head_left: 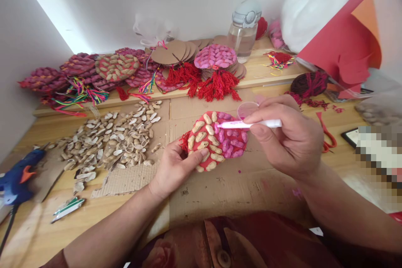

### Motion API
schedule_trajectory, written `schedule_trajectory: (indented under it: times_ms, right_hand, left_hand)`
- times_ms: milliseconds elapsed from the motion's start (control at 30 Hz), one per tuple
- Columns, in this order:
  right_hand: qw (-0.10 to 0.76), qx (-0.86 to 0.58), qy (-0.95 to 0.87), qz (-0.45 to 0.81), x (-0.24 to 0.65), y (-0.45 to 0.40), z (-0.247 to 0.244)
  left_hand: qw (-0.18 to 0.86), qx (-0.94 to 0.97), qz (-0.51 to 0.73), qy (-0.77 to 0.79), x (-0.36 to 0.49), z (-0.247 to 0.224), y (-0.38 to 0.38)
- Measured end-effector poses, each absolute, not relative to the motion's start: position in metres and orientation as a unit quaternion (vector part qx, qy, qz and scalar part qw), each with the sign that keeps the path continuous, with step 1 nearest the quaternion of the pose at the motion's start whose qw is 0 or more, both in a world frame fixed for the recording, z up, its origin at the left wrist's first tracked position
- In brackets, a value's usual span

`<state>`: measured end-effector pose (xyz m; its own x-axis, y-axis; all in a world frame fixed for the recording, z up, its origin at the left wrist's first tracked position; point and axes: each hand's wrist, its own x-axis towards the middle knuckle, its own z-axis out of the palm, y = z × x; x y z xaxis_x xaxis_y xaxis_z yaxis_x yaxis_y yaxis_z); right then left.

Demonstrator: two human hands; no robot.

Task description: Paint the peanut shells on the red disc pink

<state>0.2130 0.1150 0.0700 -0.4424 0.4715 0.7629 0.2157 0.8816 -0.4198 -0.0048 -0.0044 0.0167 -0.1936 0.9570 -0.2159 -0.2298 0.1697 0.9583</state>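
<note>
My left hand (pixel 179 165) grips a round red disc (pixel 204 137) by its left edge, thumb on top. Rows of peanut shells cover the disc: plain tan on its left part, purple-pink on its right part. Red yarn shows beside my left fingers. In my right hand (pixel 287 138) is a slim white marker (pixel 241 124), pinched between thumb and fingers. Its pink tip is at a shell near the disc's middle. Just behind the marker shows a clear round piece (pixel 248 111), close to my right fingers; I cannot tell whether they hold it.
Loose peanut shells (pixel 125 138) lie on cardboard (pixel 191 209) at left, near a blue glue gun (pixel 20 178). Finished shell discs (pixel 117 67) and a water bottle (pixel 242 35) stand on the rear ledge. Orange scissors (pixel 328 138) and yarn (pixel 309 83) lie at right.
</note>
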Motion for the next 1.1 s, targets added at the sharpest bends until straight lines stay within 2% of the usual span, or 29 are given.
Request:
schedule_trajectory:
  times_ms: [267,433,500,633,833,1100]
  right_hand:
    - [0.492,-0.222,-0.832,0.128,0.213,0.115,0.069]
    - [0.534,-0.299,-0.785,0.099,0.224,0.121,0.082]
    - [0.514,-0.339,-0.784,0.075,0.231,0.125,0.088]
    - [0.423,-0.371,-0.826,-0.011,0.241,0.138,0.083]
    - [0.352,-0.379,-0.855,-0.037,0.230,0.146,0.054]
    - [0.428,-0.340,-0.836,-0.050,0.231,0.144,0.056]
  left_hand:
    - [0.531,0.341,0.546,0.552,-0.006,0.014,-0.006]
    - [0.549,0.311,0.569,0.528,-0.006,0.009,-0.003]
    - [0.551,0.296,0.581,0.520,-0.007,0.007,-0.001]
    - [0.541,0.284,0.597,0.520,-0.009,0.007,0.003]
    - [0.545,0.285,0.580,0.534,-0.012,0.008,0.004]
    - [0.556,0.277,0.573,0.534,-0.011,0.009,0.004]
